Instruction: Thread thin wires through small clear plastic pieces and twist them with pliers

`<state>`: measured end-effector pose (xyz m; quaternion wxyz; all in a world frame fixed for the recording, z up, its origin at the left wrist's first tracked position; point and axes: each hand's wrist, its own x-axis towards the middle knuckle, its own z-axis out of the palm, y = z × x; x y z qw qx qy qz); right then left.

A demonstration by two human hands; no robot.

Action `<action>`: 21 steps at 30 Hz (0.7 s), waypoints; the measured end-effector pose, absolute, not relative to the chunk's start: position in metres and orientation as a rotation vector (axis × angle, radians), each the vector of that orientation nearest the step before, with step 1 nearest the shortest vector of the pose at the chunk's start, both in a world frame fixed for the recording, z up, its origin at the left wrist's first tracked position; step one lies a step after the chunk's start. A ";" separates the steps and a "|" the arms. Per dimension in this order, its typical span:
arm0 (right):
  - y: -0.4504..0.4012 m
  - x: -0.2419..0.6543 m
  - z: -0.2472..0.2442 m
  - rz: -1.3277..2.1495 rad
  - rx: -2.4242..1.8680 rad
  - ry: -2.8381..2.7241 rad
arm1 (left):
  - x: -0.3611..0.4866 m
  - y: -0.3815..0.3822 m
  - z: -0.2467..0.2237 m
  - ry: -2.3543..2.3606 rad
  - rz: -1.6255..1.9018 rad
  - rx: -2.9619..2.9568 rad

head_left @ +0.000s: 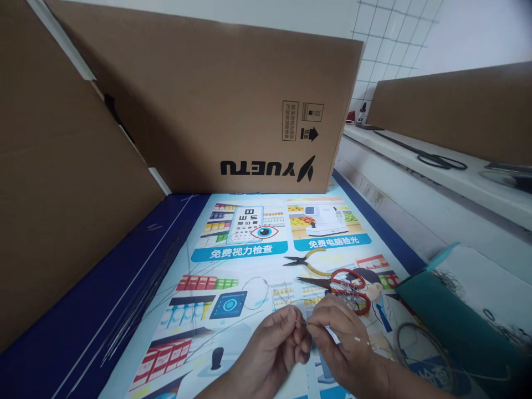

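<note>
My left hand (280,341) and my right hand (343,335) meet near the bottom middle, fingertips almost touching. Both are pinched on a thin wire (300,320), whose fine end shows between them. A loop of thin wire (256,292) lies on the printed sheet beyond my left hand. Just past my right hand are scissors (351,285) with red handles, blades pointing left, and above them yellow-handled pliers (310,260). Tangled fine wire lies around the scissors' handles.
A large cardboard panel (233,100) stands behind the printed sheet (245,266). Long thin wires (137,310) lie at the left. A teal box (457,316) with wire bits and a wire coil (424,354) are at the right. Black scissors (440,160) rest on a white ledge.
</note>
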<state>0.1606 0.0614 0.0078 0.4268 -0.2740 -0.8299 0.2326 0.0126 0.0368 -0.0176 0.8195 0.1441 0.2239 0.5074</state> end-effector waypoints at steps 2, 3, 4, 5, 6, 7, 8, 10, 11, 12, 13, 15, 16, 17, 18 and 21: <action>0.062 0.160 0.007 0.569 -0.689 -2.076 | 0.013 0.036 -0.018 0.480 1.082 0.307; 0.062 0.160 0.006 0.558 -0.687 -2.079 | 0.013 0.036 -0.018 0.476 1.081 0.309; 0.063 0.160 0.005 0.545 -0.687 -2.082 | 0.013 0.037 -0.018 0.470 1.078 0.312; 0.063 0.160 0.004 0.530 -0.687 -2.084 | 0.013 0.037 -0.018 0.466 1.076 0.315; 0.063 0.160 0.004 0.518 -0.694 -2.086 | 0.013 0.037 -0.018 0.460 1.075 0.318; 0.062 0.160 0.003 0.512 -0.703 -2.094 | 0.013 0.037 -0.017 0.456 1.074 0.319; 0.062 0.160 0.003 0.504 -0.712 -2.097 | 0.013 0.037 -0.017 0.453 1.076 0.321; 0.061 0.160 0.004 0.490 -0.724 -2.104 | 0.013 0.037 -0.016 0.452 1.079 0.318; 0.060 0.160 0.005 0.485 -0.725 -2.110 | 0.013 0.037 -0.016 0.453 1.081 0.318; 0.060 0.160 0.006 0.479 -0.722 -2.116 | 0.013 0.037 -0.016 0.453 1.085 0.319; 0.060 0.160 0.007 0.470 -0.716 -2.122 | 0.013 0.037 -0.017 0.454 1.088 0.321; 0.060 0.160 0.008 0.461 -0.703 -2.144 | 0.013 0.037 -0.018 0.460 1.089 0.320; 0.060 0.160 0.009 0.453 -0.694 -2.151 | 0.013 0.037 -0.018 0.461 1.090 0.319; 0.061 0.160 0.009 0.448 -0.688 -2.157 | 0.013 0.037 -0.019 0.463 1.091 0.317; 0.061 0.160 0.009 0.444 -0.685 -2.160 | 0.013 0.037 -0.019 0.465 1.091 0.314; 0.062 0.159 0.009 0.427 -0.688 -2.159 | 0.013 0.037 -0.018 0.468 1.091 0.307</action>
